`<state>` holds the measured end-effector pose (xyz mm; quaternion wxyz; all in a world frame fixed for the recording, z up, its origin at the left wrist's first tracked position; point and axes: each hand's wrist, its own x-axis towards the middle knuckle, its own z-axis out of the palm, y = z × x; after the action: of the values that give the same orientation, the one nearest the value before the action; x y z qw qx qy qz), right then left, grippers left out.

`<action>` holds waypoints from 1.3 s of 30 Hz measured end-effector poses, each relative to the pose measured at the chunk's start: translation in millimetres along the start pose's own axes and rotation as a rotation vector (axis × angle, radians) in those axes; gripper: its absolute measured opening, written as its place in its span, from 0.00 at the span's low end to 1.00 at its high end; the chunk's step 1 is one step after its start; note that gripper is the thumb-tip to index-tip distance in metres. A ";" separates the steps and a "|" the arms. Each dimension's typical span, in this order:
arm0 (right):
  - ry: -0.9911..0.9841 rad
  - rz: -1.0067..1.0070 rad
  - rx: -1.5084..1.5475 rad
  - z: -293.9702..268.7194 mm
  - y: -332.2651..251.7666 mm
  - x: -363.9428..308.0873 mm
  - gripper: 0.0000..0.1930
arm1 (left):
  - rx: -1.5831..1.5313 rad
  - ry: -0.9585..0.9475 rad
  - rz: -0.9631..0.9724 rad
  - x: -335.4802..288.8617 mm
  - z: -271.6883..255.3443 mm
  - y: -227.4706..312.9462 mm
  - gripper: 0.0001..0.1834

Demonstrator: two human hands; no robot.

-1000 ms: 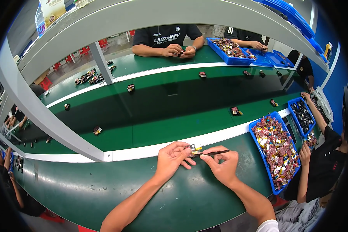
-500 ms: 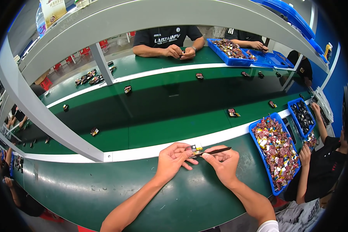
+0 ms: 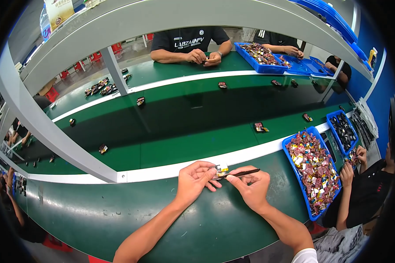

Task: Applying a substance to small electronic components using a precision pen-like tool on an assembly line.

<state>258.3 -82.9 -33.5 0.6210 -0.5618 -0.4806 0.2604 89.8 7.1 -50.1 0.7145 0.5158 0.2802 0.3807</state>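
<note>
My left hand (image 3: 195, 180) pinches a small clear-and-black part (image 3: 218, 170) with a yellow and white label, holding it above the near edge of the bench. My right hand (image 3: 251, 187) is closed around a slim dark tool (image 3: 245, 172), perhaps tweezers. The tool's tip meets the labelled part close to my left fingertips. Its exact contact is too small to make out. Both forearms reach in from the lower edge.
To my right stands a blue tray (image 3: 312, 217) heaped with small labelled parts; a smaller blue tray (image 3: 354, 146) of black pieces lies beyond it. Parts lie scattered along the green conveyor (image 3: 184, 144). A grey post (image 3: 57, 118) rises at left. Co-workers sit opposite and at right.
The parts on the conveyor have shifted slightly left. A co-worker's hand at right has come down to the near trays. My hands keep nearly the same pose, the labelled part slightly turned.
</note>
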 end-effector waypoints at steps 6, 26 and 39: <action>-0.052 -0.004 -0.009 -1.9 -4.0 5.1 0.06 | -0.005 -0.014 0.002 0.8 -2.2 0.5 0.11; -0.115 -0.255 -0.213 -3.2 -5.9 8.0 0.04 | -0.031 -0.009 0.007 -1.1 -2.7 1.3 0.10; -0.129 -0.399 -0.300 -4.4 -0.2 5.8 0.07 | -0.017 0.022 -0.029 -0.9 2.2 3.7 0.10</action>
<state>264.5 -79.9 -31.2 0.5380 -0.5237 -0.6538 0.0937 90.2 5.8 -45.9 0.7213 0.5013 0.2923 0.3782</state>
